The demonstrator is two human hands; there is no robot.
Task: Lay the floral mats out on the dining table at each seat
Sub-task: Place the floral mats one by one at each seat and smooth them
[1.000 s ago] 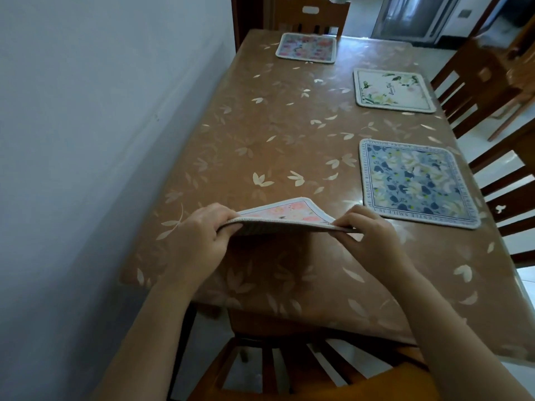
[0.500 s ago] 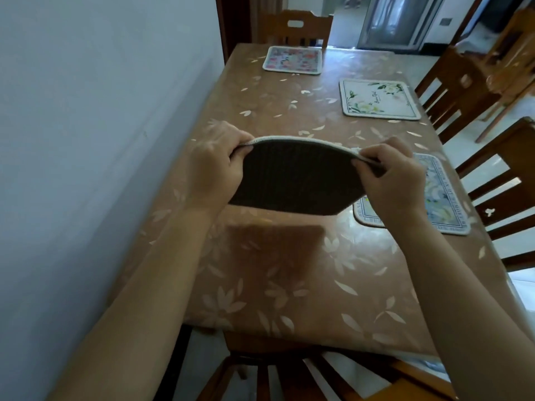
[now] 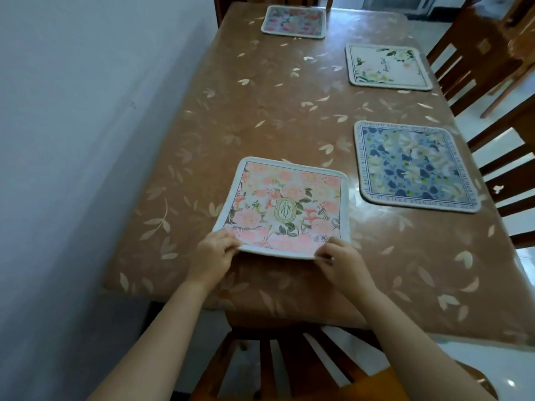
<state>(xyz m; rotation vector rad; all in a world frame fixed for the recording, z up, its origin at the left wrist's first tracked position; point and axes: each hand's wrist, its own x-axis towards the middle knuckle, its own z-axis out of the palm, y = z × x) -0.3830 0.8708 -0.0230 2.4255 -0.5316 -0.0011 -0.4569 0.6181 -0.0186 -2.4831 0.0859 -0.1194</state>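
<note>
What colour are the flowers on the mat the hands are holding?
Pink flowers with green leaves on the held mat, clearest in the head view.

A plain pale blue-grey wall runs along the left side. Against it stands a long dining table under a glossy brown cloth printed with pale leaves. 1 slatted brown wooden chair sits at the near end; more wooden chairs line the right side on a light floor.
</note>
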